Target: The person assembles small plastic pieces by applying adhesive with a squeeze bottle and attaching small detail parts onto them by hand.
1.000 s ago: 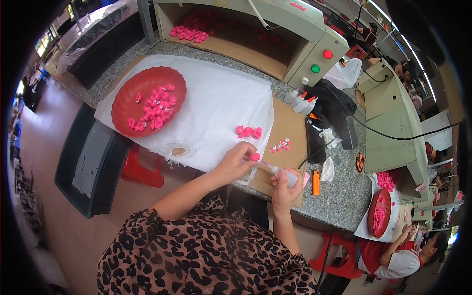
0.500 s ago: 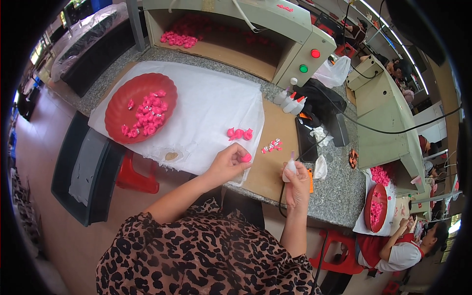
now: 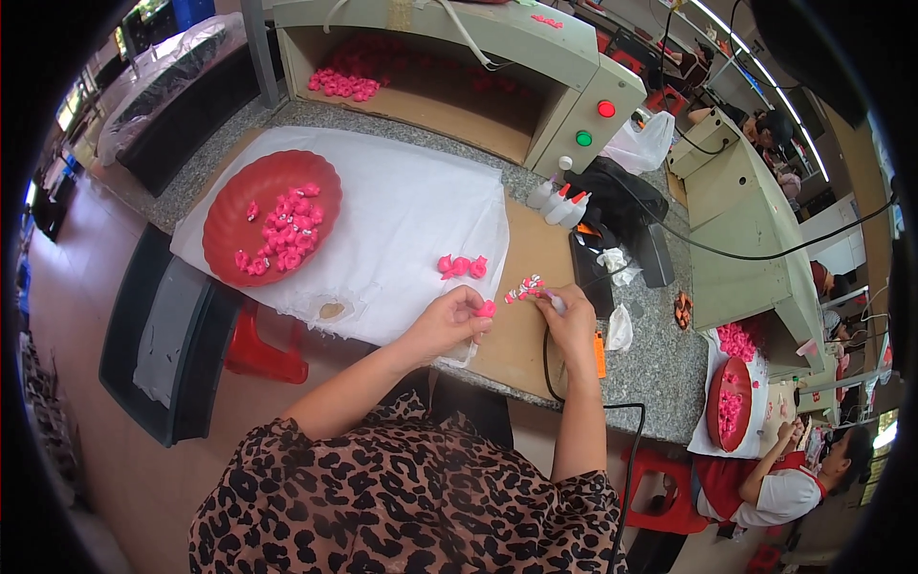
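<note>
Between the fingertips of my left hand (image 3: 444, 327) is a small pink moulded piece (image 3: 487, 309), held over the edge of the white sheet (image 3: 411, 206). My right hand (image 3: 574, 330) is closed around a small translucent squeeze bottle (image 3: 557, 303), mostly hidden by the fingers. Its fingertips are at a little pile of pink-and-white bits (image 3: 523, 290) on the brown board (image 3: 507, 344); whether they pinch one I cannot tell. Beyond my left hand, three rounded pink pieces (image 3: 461, 267) lie in a row on the sheet.
A red scalloped dish (image 3: 225, 206) of pink pieces stands at left. Behind is a grey box-shaped machine (image 3: 545, 72) with pink pieces inside. White bottles with red tips (image 3: 564, 206), crumpled tissue (image 3: 620, 327) and a black cable lie right. A co-worker (image 3: 779, 483) sits far right.
My right hand has moved left and away from me to the small pink-and-white bits, tilting the bottle down within its grip. My left hand still holds the pink piece, barely shifted.
</note>
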The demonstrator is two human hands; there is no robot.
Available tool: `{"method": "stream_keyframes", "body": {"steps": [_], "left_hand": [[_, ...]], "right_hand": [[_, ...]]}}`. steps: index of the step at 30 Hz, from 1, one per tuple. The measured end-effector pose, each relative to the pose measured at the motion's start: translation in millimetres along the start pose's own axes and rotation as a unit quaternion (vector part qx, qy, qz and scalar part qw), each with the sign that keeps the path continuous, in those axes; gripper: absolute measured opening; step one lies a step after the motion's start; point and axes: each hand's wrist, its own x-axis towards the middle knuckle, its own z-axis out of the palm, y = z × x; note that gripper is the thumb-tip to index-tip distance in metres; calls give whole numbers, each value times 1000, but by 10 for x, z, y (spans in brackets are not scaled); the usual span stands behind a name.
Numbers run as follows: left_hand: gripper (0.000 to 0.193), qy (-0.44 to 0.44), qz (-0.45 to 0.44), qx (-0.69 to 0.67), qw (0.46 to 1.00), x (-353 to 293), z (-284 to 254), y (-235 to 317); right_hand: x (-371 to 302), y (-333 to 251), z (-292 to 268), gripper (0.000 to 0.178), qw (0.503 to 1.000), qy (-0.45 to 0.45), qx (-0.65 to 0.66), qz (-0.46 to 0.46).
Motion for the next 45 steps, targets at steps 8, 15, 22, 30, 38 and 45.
{"method": "stream_keyframes", "body": {"steps": [8,15,22,30,38,45], "left_hand": [[13,-10,-6,1,1000,-18,3,29],[10,-26,-23,-13,999,-32,-19,31],[10,-18,-20,-14,1000,-50,-8,39],[22,20,-3,-8,1000,-41,29,29],[19,14,3,-8,1000,-60,15,-4],[17,5,2,-10,1000,-61,-29,-54]], "right_hand": [[24,1,83,17,999,2,-39,33],[48,30,68,19,999,6,-27,38],[-266,-356,103,19,920,39,345,181],[-540,-664,382,12,750,30,609,256],[-546,-674,390,12,758,14,599,259],[-534,-693,405,10,776,11,573,266]]}}
